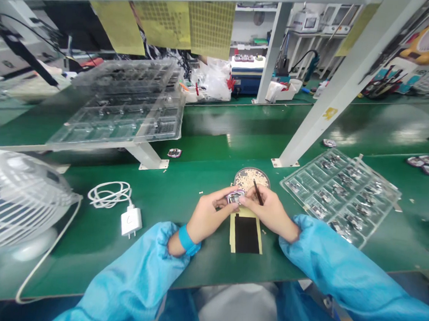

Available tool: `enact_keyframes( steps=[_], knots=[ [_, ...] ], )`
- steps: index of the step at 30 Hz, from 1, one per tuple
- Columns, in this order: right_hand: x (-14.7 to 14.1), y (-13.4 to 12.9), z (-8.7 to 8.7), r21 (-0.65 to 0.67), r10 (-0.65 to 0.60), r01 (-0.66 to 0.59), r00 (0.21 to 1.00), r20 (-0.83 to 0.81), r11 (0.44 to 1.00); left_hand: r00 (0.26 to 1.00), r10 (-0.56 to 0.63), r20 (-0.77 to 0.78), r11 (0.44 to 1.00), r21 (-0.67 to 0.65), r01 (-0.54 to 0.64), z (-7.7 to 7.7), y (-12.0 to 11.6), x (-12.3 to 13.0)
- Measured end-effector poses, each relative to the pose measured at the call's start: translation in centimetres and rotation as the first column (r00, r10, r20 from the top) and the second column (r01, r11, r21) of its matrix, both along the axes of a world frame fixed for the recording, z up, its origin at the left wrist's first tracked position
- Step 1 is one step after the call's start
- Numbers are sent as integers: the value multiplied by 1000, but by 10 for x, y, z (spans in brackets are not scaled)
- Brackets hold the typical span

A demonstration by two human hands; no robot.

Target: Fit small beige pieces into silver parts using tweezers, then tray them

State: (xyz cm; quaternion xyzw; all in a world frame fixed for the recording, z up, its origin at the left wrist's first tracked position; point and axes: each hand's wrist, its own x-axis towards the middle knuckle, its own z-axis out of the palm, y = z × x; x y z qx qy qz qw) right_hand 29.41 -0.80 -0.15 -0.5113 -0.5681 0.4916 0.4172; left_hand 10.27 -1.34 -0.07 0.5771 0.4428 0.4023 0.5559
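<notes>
My left hand (211, 212) grips a small purple-rimmed electronic module (236, 196) between thumb and fingers. My right hand (269, 212) holds dark tweezers (258, 192), their upper end pointing up and left, and its thumb touches the module's right side. Behind the hands, a round dish (253, 170) is full of tiny pale pieces. Below the hands lies a yellow-edged sheet with a black rectangle (246, 235). To the right, a clear compartment tray (338, 194) holds several small metallic parts.
A white fan (23, 202) stands at the left, near a white charger (131, 221) with a coiled cable (109, 195). Stacked clear trays (131, 102) sit on a raised shelf. A slanted white post (319, 113) rises behind the tray. More modules (428, 165) lie at the far right.
</notes>
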Motion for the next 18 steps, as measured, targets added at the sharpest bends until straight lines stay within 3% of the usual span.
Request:
enact_keyframes(
  steps=[4, 18],
  knots=[
    [-3, -1, -1, 46, 17, -14, 997, -70, 999, 986, -13, 166, 986, -160, 40, 2, 1, 3],
    [-4, -6, -5, 65, 9, 5, 977, -211, 998, 973, 11, 231, 990, -142, 22, -1, -3, 3]
  ],
)
